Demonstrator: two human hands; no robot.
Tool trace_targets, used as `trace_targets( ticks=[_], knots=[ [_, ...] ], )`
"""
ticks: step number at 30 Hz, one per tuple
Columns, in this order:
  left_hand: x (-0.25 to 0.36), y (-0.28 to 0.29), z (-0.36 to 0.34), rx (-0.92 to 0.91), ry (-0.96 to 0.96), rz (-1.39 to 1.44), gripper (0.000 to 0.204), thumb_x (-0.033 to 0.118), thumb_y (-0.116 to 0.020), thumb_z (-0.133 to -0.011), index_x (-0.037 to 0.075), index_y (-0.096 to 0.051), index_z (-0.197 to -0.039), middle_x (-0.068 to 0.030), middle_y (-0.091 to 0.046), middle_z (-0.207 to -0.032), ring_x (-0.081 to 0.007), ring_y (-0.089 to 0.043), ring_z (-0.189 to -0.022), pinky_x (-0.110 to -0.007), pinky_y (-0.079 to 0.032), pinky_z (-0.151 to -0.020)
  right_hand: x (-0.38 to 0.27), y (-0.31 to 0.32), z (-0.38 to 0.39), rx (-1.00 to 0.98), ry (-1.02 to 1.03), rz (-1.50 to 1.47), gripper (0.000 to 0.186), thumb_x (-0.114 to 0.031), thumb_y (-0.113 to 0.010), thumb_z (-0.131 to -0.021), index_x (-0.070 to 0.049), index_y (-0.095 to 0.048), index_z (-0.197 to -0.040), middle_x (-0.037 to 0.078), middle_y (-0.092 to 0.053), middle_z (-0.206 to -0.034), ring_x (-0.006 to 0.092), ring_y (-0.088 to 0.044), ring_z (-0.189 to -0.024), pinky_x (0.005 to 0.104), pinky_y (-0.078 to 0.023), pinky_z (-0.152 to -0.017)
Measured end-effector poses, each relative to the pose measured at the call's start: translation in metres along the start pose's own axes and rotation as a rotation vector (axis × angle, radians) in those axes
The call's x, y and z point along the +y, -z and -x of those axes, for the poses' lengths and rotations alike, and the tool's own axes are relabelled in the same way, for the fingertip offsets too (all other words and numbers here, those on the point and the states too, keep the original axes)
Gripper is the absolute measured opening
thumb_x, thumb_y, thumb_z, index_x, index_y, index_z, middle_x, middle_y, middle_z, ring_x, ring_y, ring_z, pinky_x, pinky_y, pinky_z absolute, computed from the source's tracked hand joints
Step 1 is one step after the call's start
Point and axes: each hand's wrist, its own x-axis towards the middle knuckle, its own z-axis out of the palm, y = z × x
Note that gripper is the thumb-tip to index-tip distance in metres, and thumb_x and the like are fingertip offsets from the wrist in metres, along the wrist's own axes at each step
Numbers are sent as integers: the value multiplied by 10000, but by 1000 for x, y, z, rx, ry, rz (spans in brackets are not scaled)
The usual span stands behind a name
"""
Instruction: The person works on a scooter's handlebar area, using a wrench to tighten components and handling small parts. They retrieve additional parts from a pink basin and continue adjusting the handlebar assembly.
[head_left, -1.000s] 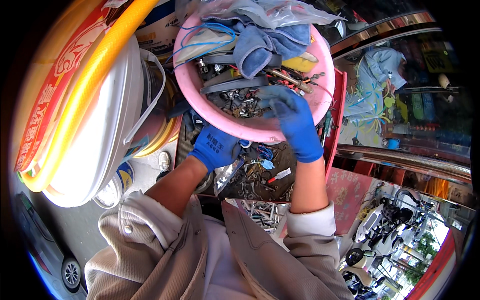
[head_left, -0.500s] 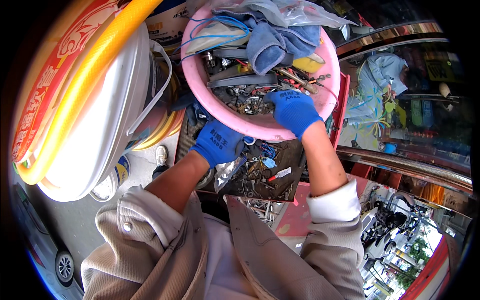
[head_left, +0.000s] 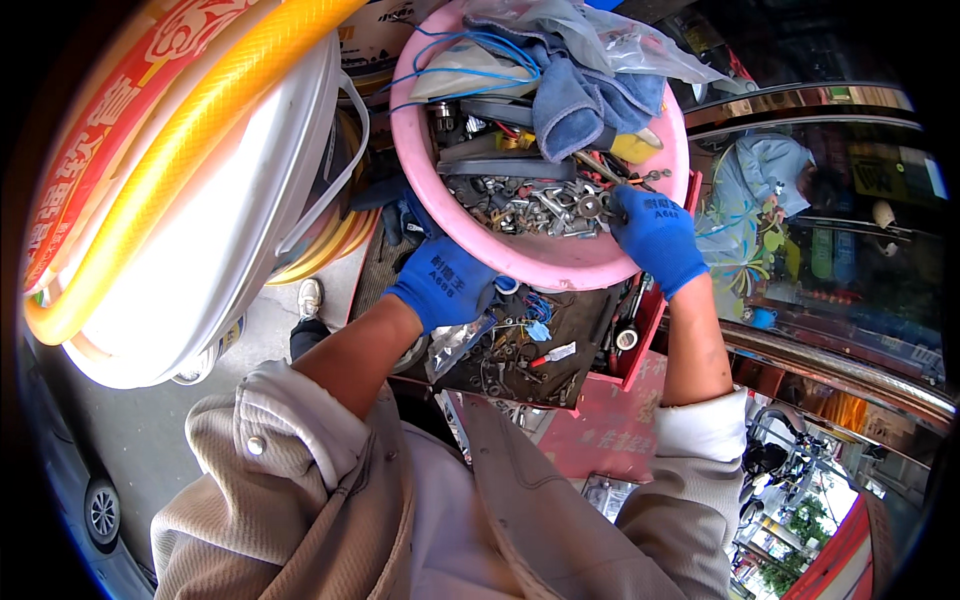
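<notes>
Reaching into the near right of the pink basin (head_left: 480, 237), the right hand (head_left: 658, 238) has its fingers bent at the edge of the loose metal hardware (head_left: 545, 207); fingertips hidden, cannot tell whether anything is pinched. Left hand (head_left: 443, 283) sits at the near-left rim, fingers partly out of view, grip not confirmed; hardware lies in the basin, nearer than the blue cloth (head_left: 580, 105). Step judged as picking through the hardware; next move calls for a steady rim and fingertips clear of sharp edges
</notes>
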Motion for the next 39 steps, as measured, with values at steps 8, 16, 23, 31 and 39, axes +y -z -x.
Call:
trace_targets(
  ticks=[8, 16, 23, 31, 39],
  knots=[
    [1, 3, -1, -29, 11, -32, 302, 193, -616, -715, 83, -663, -992, -165, -663, -957, -353, -629, -896, -464, -502, -823, -28, -2, 4, -65, 7, -194, 124, -150, -636, -805, -102, -667, -915, 148, -673, -831, 341, -652, -804, 447, -516, -704],
    [0, -1, -1, 75, -14, -35, 237, 225, -632, -721, 77, -673, -902, -152, -669, -923, -343, -639, -865, -450, -519, -799, -31, -25, -11, -302, -58, -31, 192, -191, -578, -814, -93, -689, -936, 177, -697, -915, 341, -675, -871, 453, -532, -768],
    [-4, -6, 2, 115, -35, -15, 275, 220, -628, -725, 73, -669, -954, -161, -672, -953, -347, -642, -879, -452, -518, -810, -21, -30, -10, -262, 38, -214, 309, -177, -657, -760, -171, -716, -1063, 151, -703, -920, 335, -674, -858, 438, -537, -767],
    [1, 2, -1, 40, -10, 7, 363, 185, -599, -717, 64, -652, -1055, -184, -662, -979, -365, -630, -915, -475, -498, -850, -44, -24, -18, -426, -86, -1, 244, -205, -518, -845, -131, -693, -998, 173, -696, -1032, 312, -669, -987, 429, -520, -845],
    [2, 2, -1, 61, -3, -49, 289, 208, -640, -721, 98, -680, -985, -150, -678, -976, -336, -652, -893, -452, -528, -805, -25, -18, -21, -555, 26, -952, 260, -74, -586, -819, -68, -713, -1046, 159, -714, -971, 252, -685, -880, 346, -526, -800]
  ],
)
